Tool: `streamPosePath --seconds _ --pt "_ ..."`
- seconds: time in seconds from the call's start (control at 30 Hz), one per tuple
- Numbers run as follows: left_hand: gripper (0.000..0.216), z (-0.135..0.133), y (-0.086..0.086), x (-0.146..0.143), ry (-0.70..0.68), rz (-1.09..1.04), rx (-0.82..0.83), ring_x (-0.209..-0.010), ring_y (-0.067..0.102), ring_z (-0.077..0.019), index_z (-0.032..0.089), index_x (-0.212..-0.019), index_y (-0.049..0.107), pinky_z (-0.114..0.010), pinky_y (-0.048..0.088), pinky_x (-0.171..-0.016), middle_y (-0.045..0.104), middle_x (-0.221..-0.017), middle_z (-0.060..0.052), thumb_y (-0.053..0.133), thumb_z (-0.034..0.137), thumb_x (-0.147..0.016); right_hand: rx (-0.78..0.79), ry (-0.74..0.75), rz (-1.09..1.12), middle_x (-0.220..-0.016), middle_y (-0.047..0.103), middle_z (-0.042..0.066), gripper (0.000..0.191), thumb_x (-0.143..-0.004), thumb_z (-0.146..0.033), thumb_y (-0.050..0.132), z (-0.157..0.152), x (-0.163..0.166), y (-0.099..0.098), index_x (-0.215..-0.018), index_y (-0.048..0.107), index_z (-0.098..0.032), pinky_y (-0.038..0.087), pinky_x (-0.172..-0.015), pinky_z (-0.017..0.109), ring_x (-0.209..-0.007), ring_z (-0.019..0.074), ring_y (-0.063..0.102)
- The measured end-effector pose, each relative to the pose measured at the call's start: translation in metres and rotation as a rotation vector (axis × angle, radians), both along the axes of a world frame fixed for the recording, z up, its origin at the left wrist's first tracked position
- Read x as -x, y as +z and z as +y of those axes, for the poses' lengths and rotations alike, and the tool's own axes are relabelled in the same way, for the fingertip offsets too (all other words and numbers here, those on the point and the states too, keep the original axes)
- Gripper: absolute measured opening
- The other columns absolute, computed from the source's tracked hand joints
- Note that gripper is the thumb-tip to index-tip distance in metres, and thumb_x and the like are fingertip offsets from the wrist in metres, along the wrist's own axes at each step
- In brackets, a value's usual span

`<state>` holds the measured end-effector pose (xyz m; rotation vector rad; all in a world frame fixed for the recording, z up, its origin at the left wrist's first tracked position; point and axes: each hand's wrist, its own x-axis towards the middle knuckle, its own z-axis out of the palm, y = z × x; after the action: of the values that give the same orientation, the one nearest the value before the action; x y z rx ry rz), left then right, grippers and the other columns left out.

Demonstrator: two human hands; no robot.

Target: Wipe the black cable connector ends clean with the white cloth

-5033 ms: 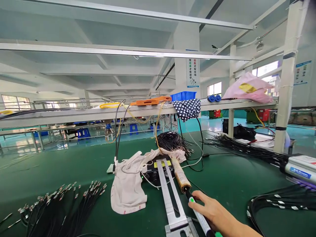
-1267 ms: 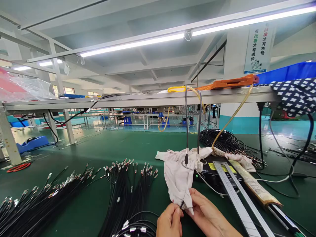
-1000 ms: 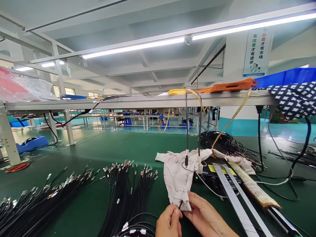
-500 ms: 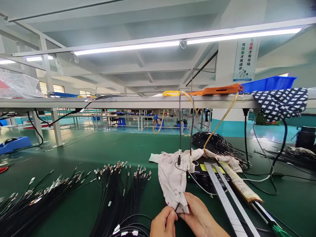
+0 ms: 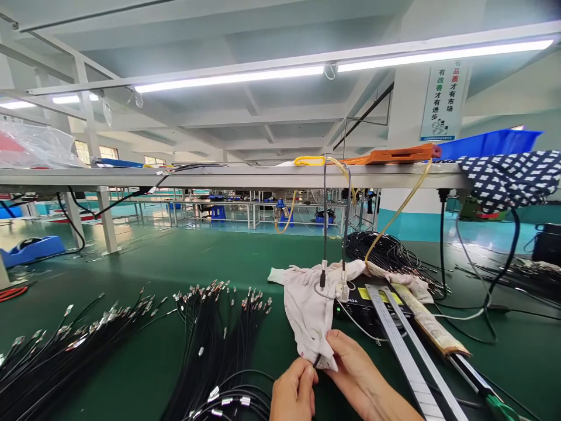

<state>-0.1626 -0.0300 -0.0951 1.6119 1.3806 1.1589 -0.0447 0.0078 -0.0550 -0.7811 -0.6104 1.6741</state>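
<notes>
My left hand point(image 5: 294, 390) pinches a thin black cable point(image 5: 317, 361) near its end. That cable end goes into a fold of the white cloth point(image 5: 309, 310), which looks like a knit glove. My right hand point(image 5: 354, 369) is closed on the cloth's lower corner, with the fold around the cable; the cable's tip is hidden there. The upper part of the cloth drapes over a black box point(image 5: 350, 311) with a yellow label and a small green light. Just left of my left hand lies a coil of black cable point(image 5: 236, 397) with silver tags.
Bundles of black cables point(image 5: 205, 339) with bare ends lie left on the green tabletop point(image 5: 210, 257). To the right are a slotted metal bar point(image 5: 403, 351) and a wrapped strip point(image 5: 432, 324). A grey shelf edge point(image 5: 245, 178) crosses overhead; two dark leads point(image 5: 325, 222) hang from above.
The view has shifted slightly, moving most things a little to the right and up. Both hands keep their hold on the cable and the cloth, whose lower corner is now wrapped differently.
</notes>
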Motion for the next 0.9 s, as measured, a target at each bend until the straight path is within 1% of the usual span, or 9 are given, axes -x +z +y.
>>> streamPosePath --seconds 0.17,0.27,0.37,0.47,0.57,0.67,0.77,0.83,0.9 --pt "0.035 0.001 0.0 0.0 -0.011 -0.052 0.019 -0.044 0.034 -0.0121 0.022 -0.072 0.047 -0.026 0.03 -0.054 0.039 -0.043 0.008 0.032 0.051 -0.086 0.027 -0.043 -0.013 -0.049 0.062 -0.001 0.028 -0.041 -0.024 0.084 0.002 0.002 -0.005 -0.052 0.059 -0.017 0.043 -0.05 0.027 -0.05 0.0139 0.054" --pt "0.036 0.004 -0.002 0.002 -0.013 -0.095 0.039 -0.042 0.031 -0.0116 0.023 -0.074 0.046 -0.026 0.031 -0.055 0.04 -0.042 0.009 0.029 0.052 -0.087 0.023 -0.003 -0.015 -0.054 0.064 0.001 0.03 -0.04 -0.025 0.085 0.0 -0.002 -0.001 -0.055 0.061 -0.016 0.045 -0.054 0.027 -0.054 0.0146 0.056" --pt "0.037 0.005 -0.004 0.004 -0.007 -0.103 0.048 -0.04 0.029 -0.0115 0.024 -0.075 0.046 -0.025 0.029 -0.052 0.041 -0.042 0.009 0.03 0.054 -0.088 -0.012 0.053 -0.031 -0.06 0.066 0.002 0.032 -0.042 -0.029 0.086 -0.005 -0.006 0.007 -0.059 0.063 -0.015 0.046 -0.057 0.027 -0.059 0.0148 0.056" --pt "0.036 0.004 -0.003 0.003 0.005 -0.092 0.043 -0.04 0.03 -0.0115 0.023 -0.073 0.046 -0.025 0.029 -0.052 0.041 -0.042 0.009 0.031 0.053 -0.087 -0.066 0.062 -0.066 -0.055 0.061 -0.001 0.029 -0.043 -0.024 0.085 -0.008 -0.007 0.013 -0.056 0.06 -0.016 0.042 -0.054 0.023 -0.054 0.0109 0.049" --pt "0.036 0.001 -0.001 0.002 0.018 -0.065 0.021 -0.044 0.034 -0.0121 0.023 -0.071 0.046 -0.026 0.03 -0.055 0.041 -0.043 0.008 0.032 0.051 -0.087 -0.102 0.013 -0.113 -0.047 0.051 -0.006 0.029 -0.042 -0.021 0.081 -0.008 -0.003 0.013 -0.051 0.054 -0.018 0.036 -0.048 0.02 -0.048 0.0074 0.04" --pt "0.037 -0.001 0.0 0.001 0.027 -0.044 0.001 -0.046 0.037 -0.0127 0.022 -0.071 0.048 -0.026 0.03 -0.056 0.041 -0.043 0.008 0.032 0.051 -0.087 -0.11 -0.041 -0.173 -0.048 0.049 -0.007 0.03 -0.045 -0.027 0.078 -0.007 0.001 0.007 -0.052 0.049 -0.019 0.036 -0.049 0.021 -0.048 0.008 0.041" --pt "0.042 0.0 -0.001 0.004 -0.005 -0.136 0.027 -0.044 0.035 -0.0116 0.022 -0.072 0.05 -0.025 0.029 -0.053 0.041 -0.043 0.008 0.039 0.06 -0.086 -0.104 -0.086 -0.276 -0.05 0.047 -0.008 0.031 -0.057 -0.033 0.075 -0.001 0.003 -0.003 -0.055 0.047 -0.02 0.036 -0.049 0.022 -0.048 0.0085 0.043" --pt "0.047 0.002 -0.001 0.007 -0.063 -0.278 0.082 -0.041 0.029 -0.0094 0.022 -0.073 0.049 -0.024 0.025 -0.048 0.042 -0.042 0.009 0.046 0.069 -0.081 -0.101 -0.119 -0.373 -0.05 0.044 -0.01 0.031 -0.07 -0.031 0.071 0.007 -0.001 -0.012 -0.058 0.045 -0.02 0.036 -0.048 0.022 -0.046 0.0082 0.042" --pt "0.054 0.005 0.0 0.011 -0.117 -0.387 0.129 -0.037 0.023 -0.0068 0.023 -0.075 0.047 -0.022 0.019 -0.043 0.043 -0.043 0.01 0.05 0.076 -0.075 -0.098 -0.16 -0.484 -0.05 0.043 -0.011 0.028 -0.077 -0.026 0.066 0.015 -0.01 -0.019 -0.06 0.045 -0.02 0.033 -0.048 0.022 -0.044 0.0083 0.041"
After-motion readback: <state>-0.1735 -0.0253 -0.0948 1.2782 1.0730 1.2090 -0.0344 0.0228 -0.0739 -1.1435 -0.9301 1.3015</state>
